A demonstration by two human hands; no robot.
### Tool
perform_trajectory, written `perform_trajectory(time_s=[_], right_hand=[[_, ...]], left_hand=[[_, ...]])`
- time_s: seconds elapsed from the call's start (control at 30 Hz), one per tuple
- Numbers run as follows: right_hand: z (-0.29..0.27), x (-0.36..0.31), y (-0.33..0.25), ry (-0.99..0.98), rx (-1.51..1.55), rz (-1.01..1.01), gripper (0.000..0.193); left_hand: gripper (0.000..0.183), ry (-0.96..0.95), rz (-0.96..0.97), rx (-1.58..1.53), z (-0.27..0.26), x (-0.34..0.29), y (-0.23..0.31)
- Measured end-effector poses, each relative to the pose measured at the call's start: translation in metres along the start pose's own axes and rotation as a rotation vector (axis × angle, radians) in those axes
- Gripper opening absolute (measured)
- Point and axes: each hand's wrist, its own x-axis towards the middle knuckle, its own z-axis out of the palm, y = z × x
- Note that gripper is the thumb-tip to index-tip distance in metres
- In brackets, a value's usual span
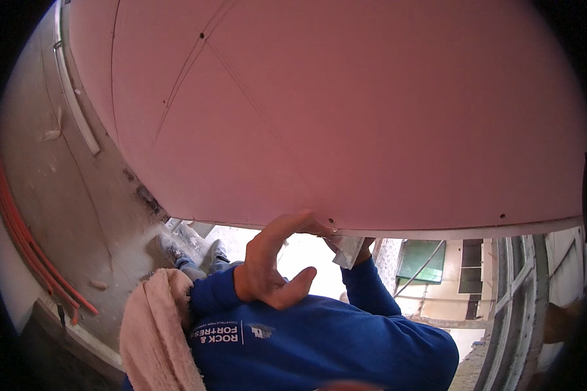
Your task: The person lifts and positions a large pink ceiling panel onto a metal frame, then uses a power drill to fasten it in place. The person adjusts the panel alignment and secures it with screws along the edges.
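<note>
A large pink board (pixel 372 117) fills the upper view, marked with thin pencil lines and a few small dark holes. My left hand (pixel 265 257) bends up to its lower edge; the fingers are curved with their tips against the board, and the thumb stands well apart. Beside those fingertips, a small flat translucent piece (pixel 349 251) hangs at the edge. Behind that piece is my right hand (pixel 368 244), just under the board. Most of its fingers are hidden, so I cannot make out its grip. Both arms wear blue sleeves.
A pinkish towel (pixel 160 332) hangs over my shoulder. On the left, orange pipes (pixel 29 244) and a pale strip (pixel 78 107) lie along the grey, dusty floor (pixel 78 176). Metal framing (pixel 518 306) and a green panel (pixel 422 262) stand at the lower right.
</note>
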Motion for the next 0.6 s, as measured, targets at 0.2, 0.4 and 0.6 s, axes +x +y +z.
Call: perform_trajectory(time_s=[0.2,0.4,0.6], right_hand=[[-0.017,0.003,0.004,0.003,0.019,-0.046,0.083],[-0.019,0.014,0.005,0.099,-0.046,-0.056,0.080],[0.001,0.025,-0.002,-0.108,0.034,0.017,0.073]], left_hand=[[0.039,-0.154,0.066,0.582,-0.004,0.010,0.006],[0.037,-0.062,0.057,0.603,0.004,0.001,0.007],[0.037,0.064,0.053,0.532,0.023,0.001,0.007]])
